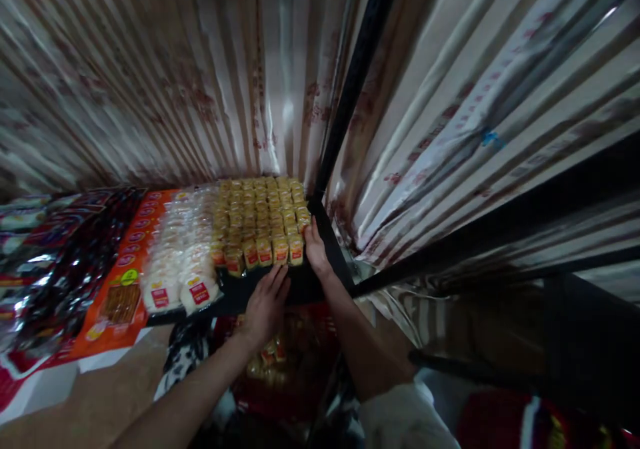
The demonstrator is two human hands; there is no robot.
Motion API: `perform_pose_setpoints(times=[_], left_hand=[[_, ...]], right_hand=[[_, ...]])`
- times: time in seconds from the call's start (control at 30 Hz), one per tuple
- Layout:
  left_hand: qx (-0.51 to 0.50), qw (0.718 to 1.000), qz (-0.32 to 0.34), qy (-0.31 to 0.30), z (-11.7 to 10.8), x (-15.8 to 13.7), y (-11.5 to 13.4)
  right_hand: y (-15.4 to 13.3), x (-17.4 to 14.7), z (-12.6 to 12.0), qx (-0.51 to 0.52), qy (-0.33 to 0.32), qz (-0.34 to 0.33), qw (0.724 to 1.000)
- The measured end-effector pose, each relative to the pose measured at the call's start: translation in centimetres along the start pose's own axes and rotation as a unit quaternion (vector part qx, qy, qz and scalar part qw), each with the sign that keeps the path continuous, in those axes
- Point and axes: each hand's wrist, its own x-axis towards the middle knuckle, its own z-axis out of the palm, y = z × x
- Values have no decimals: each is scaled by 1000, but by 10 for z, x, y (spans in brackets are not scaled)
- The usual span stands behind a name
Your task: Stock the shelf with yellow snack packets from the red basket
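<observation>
Small yellow wrapped packets (260, 212) with red labels stand in tight rows on a black shelf (303, 286). My left hand (269, 297) rests at their front edge, its fingers stretched out and the tips against or just under the front row. Along the right side of the block lies my right hand (316, 249), fingers extended and touching the end packets. Neither hand has anything gripped in it. Below my forearms, more yellow packets (273, 362) sit in a dark red bag or box (313, 382), partly hidden and dim.
White round packs (183, 249) in clear wrap line the shelf to the left. Beside them are an orange package (117, 302) and dark shiny packs (65, 269). A striped curtain (200, 76) hangs behind, with a black post (345, 102) at the corner. Red packages (510, 416) lie lower right.
</observation>
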Motion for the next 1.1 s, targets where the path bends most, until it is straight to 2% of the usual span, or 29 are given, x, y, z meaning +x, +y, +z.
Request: perform_pose_setpoints(times=[0.1, 0.23, 0.43, 0.53, 0.63, 0.7, 0.8, 0.93, 1.1], left_hand=[[-2, 998, -57, -13, 8, -15, -4], [-22, 996, -85, -13, 15, -13, -5], [-56, 992, -115, 24, 14, -15, -4], [-55, 987, -140, 51, 14, -29, -5], [-49, 984, -154, 78, 16, -41, -6], [-58, 981, -164, 91, 18, -44, -5], [-93, 971, -184, 120, 21, -40, -5], [-121, 956, -195, 182, 23, -41, -9], [-130, 946, -221, 199, 22, -51, -23]], right_hand=[[3, -1, 6, 9, -7, 7, 1000], [4, 0, 8, 10, -18, 16, 1000], [-1, -9, -3, 21, 41, 7, 999], [-16, -25, -10, -35, 99, -73, 992], [-40, -51, -12, -120, 129, -215, 961], [-54, -73, -7, -145, 107, -277, 944], [-64, -105, 7, -176, 22, -321, 931], [-60, -134, 31, -190, -117, -340, 913], [-55, -141, 54, -204, -173, -350, 898]])
